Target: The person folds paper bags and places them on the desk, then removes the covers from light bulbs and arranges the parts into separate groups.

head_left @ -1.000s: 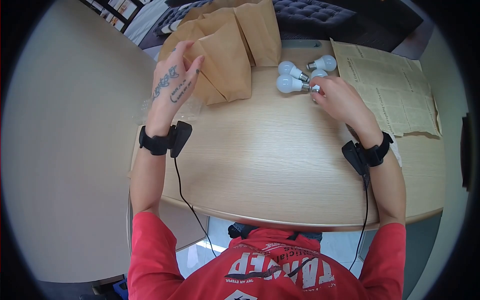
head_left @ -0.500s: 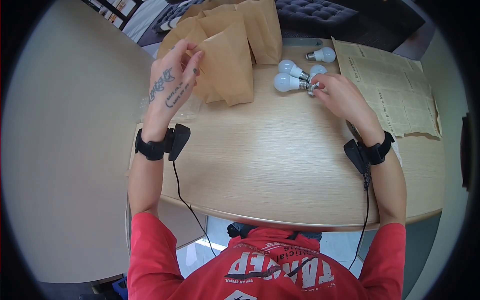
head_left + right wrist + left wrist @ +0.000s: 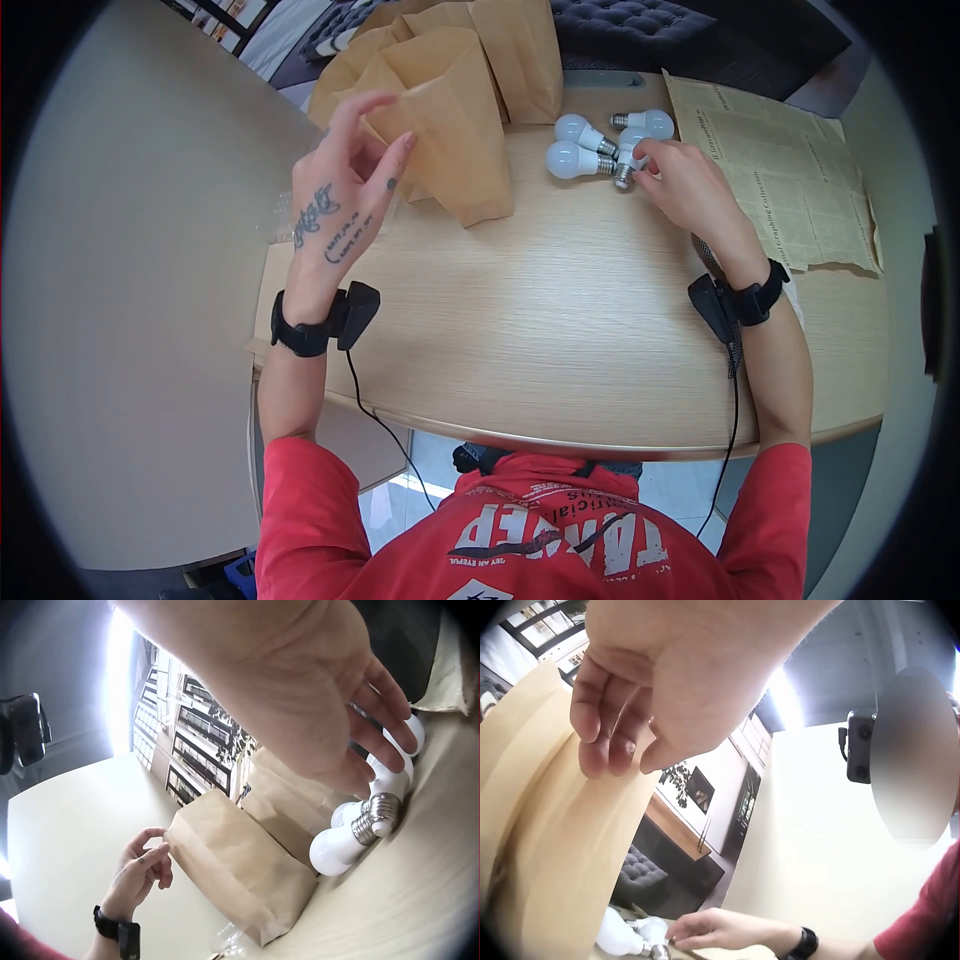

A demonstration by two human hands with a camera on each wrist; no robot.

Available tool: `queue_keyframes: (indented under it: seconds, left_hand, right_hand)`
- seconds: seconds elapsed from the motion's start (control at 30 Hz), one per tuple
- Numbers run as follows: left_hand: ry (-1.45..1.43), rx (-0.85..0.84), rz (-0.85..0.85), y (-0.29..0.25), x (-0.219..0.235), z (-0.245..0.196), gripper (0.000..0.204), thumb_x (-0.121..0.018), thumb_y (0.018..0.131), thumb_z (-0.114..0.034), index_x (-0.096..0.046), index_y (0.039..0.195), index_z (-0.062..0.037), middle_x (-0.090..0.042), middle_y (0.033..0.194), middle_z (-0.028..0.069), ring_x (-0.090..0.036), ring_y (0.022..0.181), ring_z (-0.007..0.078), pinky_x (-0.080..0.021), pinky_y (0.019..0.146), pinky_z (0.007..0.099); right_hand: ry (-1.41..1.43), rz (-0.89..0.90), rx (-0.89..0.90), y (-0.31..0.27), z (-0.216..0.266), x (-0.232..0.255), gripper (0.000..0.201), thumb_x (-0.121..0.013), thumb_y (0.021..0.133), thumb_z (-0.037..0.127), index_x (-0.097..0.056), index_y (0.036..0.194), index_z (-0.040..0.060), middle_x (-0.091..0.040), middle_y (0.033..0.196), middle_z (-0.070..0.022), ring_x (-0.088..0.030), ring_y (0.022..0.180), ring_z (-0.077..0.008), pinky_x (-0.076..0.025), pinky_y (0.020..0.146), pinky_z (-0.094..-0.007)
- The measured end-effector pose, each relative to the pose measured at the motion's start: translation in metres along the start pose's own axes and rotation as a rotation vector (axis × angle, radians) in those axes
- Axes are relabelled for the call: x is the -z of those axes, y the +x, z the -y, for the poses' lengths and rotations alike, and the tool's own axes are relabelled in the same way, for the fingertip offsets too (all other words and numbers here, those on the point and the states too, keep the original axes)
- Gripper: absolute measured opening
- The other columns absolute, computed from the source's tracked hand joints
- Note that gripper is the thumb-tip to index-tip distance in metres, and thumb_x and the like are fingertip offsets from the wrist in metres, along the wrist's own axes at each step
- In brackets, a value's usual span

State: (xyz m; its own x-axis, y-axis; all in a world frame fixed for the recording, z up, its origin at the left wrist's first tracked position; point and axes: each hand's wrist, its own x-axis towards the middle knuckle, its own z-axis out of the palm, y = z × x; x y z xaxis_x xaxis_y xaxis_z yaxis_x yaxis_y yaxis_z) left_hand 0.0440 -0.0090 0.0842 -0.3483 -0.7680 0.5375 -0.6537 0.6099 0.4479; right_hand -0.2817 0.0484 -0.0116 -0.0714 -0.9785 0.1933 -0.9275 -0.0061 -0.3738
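My left hand (image 3: 335, 195) is at the rim of the front brown paper bag (image 3: 455, 140). In the right wrist view its thumb and forefinger pinch the bag's top corner. The bag stands open at the top, leaning a little, beside another paper bag (image 3: 520, 65). My right hand (image 3: 690, 185) grips a white light bulb (image 3: 391, 778) low over the tabletop, with the metal screw base (image 3: 623, 178) pointing toward me. Its fingers partly hide this bulb in the head view. Touching or close to it lie more bulbs, among them a left one (image 3: 568, 160) and a back one (image 3: 658, 124).
A sheet of printed brown paper (image 3: 775, 180) lies at the right of the wooden table (image 3: 540, 330). Clear plastic packaging (image 3: 275, 218) sits at the left, partly behind my hand. A dark tufted sofa (image 3: 640, 35) stands beyond the table. Cables hang from both wrist cameras.
My left hand has come nearer to me, and the front bag has shifted toward me and right, its mouth wider. The right hand stays among the bulbs; the back bulb has moved slightly.
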Motion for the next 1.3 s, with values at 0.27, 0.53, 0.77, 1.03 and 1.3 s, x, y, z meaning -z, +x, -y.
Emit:
queue_keyframes:
  seconds: [0.27, 0.53, 0.77, 1.03, 1.3]
  left_hand:
    - [-0.126, 0.190, 0.006, -0.045, -0.022, 0.028, 0.031, -0.079, 0.089, -0.020, -0.054, 0.101, -0.0051, -0.059, 0.061, 0.0023, -0.056, 0.055, 0.0052, -0.040, 0.051, 0.0199]
    - [0.170, 0.320, 0.602, -0.044, -0.037, 0.055, 0.054, -0.069, 0.091, -0.050, -0.068, 0.112, -0.0003, -0.068, 0.069, 0.0137, -0.068, 0.068, 0.0272, -0.052, 0.069, 0.0383]
    - [0.167, 0.252, 0.644, -0.037, -0.043, 0.057, 0.044, -0.066, 0.093, -0.040, -0.071, 0.103, 0.0026, -0.071, 0.077, 0.0172, -0.069, 0.072, 0.0313, -0.052, 0.070, 0.0401]
    - [0.119, 0.143, 0.498, -0.041, -0.047, 0.062, 0.024, -0.062, 0.094, -0.022, -0.073, 0.098, -0.0013, -0.068, 0.076, 0.0204, -0.066, 0.070, 0.0371, -0.051, 0.066, 0.0412]
    - [0.256, -0.068, 0.417, -0.048, -0.022, 0.056, 0.010, -0.064, 0.090, -0.014, -0.069, 0.092, -0.0052, -0.067, 0.077, 0.0146, -0.067, 0.072, 0.0345, -0.051, 0.063, 0.0427]
  right_hand:
    - [0.012, -0.006, -0.017, -0.004, 0.007, 0.003, 0.024, -0.068, 0.088, 0.017, -0.071, 0.108, 0.0030, -0.072, 0.094, -0.0187, -0.070, 0.088, -0.0354, -0.054, 0.081, -0.0443]
    - [0.015, -0.018, 0.008, -0.007, 0.013, 0.004, 0.025, -0.069, 0.088, 0.018, -0.072, 0.108, 0.0027, -0.072, 0.093, -0.0194, -0.070, 0.087, -0.0358, -0.055, 0.081, -0.0447]
    - [0.031, -0.061, 0.043, -0.009, 0.013, 0.003, 0.025, -0.069, 0.089, 0.019, -0.071, 0.107, 0.0033, -0.072, 0.092, -0.0189, -0.070, 0.087, -0.0362, -0.054, 0.080, -0.0450]
    - [0.046, -0.081, 0.067, -0.012, 0.016, 0.004, 0.023, -0.069, 0.089, 0.020, -0.070, 0.106, 0.0046, -0.072, 0.090, -0.0190, -0.070, 0.086, -0.0368, -0.054, 0.078, -0.0453]
    - [0.061, -0.036, 0.057, -0.010, 0.014, 0.000, 0.023, -0.068, 0.090, 0.021, -0.070, 0.107, 0.0052, -0.072, 0.091, -0.0183, -0.069, 0.088, -0.0371, -0.054, 0.079, -0.0460]
